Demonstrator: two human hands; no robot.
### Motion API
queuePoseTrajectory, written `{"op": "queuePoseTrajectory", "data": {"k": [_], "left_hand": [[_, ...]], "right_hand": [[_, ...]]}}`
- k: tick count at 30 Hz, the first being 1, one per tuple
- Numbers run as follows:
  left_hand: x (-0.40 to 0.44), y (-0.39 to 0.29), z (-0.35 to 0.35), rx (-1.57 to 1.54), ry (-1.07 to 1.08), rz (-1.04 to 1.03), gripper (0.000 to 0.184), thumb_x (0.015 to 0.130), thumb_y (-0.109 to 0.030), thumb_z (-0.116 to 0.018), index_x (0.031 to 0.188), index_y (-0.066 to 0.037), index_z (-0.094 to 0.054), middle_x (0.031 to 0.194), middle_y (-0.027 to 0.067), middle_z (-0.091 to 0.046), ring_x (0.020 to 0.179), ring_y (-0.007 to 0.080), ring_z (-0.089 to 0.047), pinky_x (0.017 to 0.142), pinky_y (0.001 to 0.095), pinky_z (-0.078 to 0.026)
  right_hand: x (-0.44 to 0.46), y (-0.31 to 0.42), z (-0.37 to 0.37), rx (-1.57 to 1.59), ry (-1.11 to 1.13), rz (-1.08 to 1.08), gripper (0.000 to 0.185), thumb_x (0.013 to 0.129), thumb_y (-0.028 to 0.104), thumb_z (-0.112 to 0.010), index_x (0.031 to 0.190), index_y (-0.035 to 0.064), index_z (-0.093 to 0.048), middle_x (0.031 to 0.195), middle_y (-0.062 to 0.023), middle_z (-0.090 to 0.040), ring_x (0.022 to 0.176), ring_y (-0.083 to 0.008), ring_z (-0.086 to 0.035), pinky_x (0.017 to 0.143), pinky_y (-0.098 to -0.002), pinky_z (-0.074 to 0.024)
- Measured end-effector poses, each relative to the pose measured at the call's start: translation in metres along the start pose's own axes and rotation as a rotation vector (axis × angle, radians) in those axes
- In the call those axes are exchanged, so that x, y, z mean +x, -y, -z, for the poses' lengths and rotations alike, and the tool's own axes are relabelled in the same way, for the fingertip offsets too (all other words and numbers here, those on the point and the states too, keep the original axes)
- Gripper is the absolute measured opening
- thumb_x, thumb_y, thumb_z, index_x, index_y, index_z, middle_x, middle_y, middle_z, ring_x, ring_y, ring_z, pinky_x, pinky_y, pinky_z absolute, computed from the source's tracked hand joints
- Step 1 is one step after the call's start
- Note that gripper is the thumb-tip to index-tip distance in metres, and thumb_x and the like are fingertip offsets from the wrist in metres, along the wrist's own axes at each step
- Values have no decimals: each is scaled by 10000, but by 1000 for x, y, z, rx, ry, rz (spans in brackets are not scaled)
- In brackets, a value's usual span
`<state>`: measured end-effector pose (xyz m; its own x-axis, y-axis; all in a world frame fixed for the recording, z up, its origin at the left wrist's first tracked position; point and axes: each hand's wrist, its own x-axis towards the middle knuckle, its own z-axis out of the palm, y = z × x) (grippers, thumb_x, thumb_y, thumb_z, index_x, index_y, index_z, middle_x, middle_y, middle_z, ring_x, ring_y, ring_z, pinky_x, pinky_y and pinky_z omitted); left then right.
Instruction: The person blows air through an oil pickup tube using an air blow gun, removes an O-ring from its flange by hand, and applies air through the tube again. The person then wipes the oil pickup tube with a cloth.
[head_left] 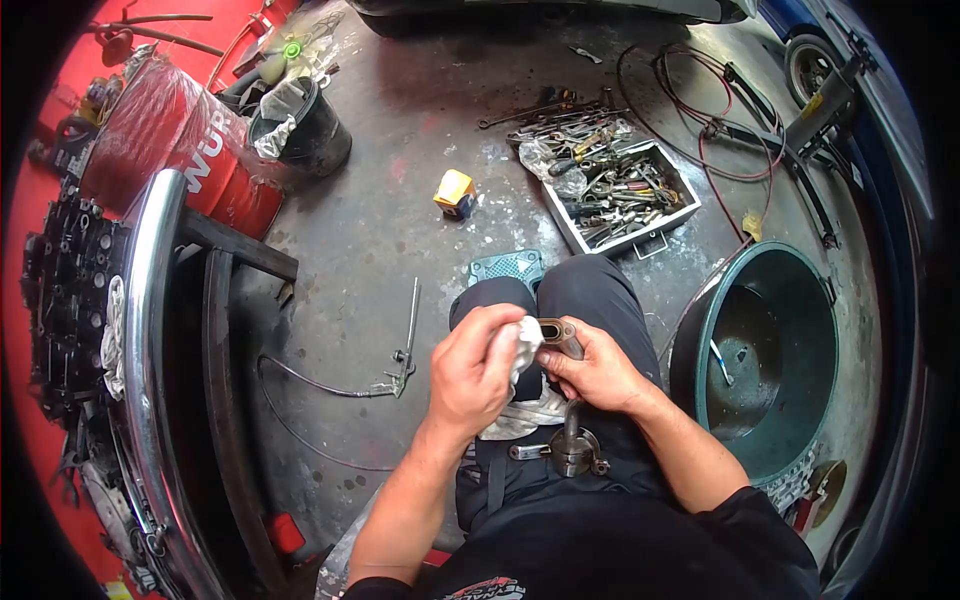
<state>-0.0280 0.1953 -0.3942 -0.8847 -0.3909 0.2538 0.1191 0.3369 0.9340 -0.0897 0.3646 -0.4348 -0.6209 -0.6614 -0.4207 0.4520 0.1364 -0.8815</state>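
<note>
My left hand point(474, 362) is closed around a crumpled white rag point(527, 348), pressed up beside the flanged end of a metal pipe part point(560, 336). That end has an oval opening facing up and away from me. My right hand point(604, 372) grips the part from the right, thumb along its side. Below, a curved pipe and a round metal body point(573, 455) with bolt lugs rest over my lap; whether they join the held end is hidden by my hand. Another pale cloth point(525, 418) lies across my thighs.
A box of hand tools point(655, 232) sits ahead right, a yellow-and-blue carton point(455, 194) ahead. A large green tub point(706, 350) with dark liquid stands at right. At left are a metal stand point(218, 330), an air gun with hose point(398, 375), a black bucket point(325, 140) and a red drum point(225, 200).
</note>
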Motion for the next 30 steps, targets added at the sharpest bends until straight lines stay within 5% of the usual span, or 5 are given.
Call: {"op": "queuePoseTrajectory", "data": {"k": [3,14,17,24,30], "left_hand": [[14,6,-4,288,294,-231,64,878,-12,-644,939,4,-637,860,129,-588,759,290,-597,687,367,-483],[35,-2,-8,336,395,-280,172,811,-7,-676,973,-15,-620,887,128,-561,857,324,-572,752,425,-488],[38,0,-3,481,484,-575,253,753,49,-690,986,-19,-620,889,120,-594,790,309,-581,706,393,-491],[43,-6,0,455,547,-604,180,761,38,-699,920,-19,-636,883,118,-604,794,305,-586,704,384,-489],[64,-7,1,339,741,-372,126,780,34,-692,875,-13,-625,850,101,-617,798,284,-596,712,367,-485]], "right_hand": [[4,-5,1,-83,16,48,175,968,119,-642,1107,48,-563,706,10,-571,530,-57,-516,481,-251,-429],[5,-14,4,-158,3,106,308,946,146,-661,1202,26,-539,714,-49,-625,544,-107,-579,517,-304,-483],[5,-13,5,-192,-8,118,339,945,160,-661,1229,24,-536,713,-67,-639,554,-125,-597,529,-322,-492],[5,-10,4,-245,10,98,344,949,208,-654,1218,23,-543,721,-118,-655,590,-192,-635,579,-374,-505],[3,-7,5,-247,14,136,306,951,181,-643,1196,28,-541,695,-109,-639,573,-177,-616,560,-370,-491]]}}
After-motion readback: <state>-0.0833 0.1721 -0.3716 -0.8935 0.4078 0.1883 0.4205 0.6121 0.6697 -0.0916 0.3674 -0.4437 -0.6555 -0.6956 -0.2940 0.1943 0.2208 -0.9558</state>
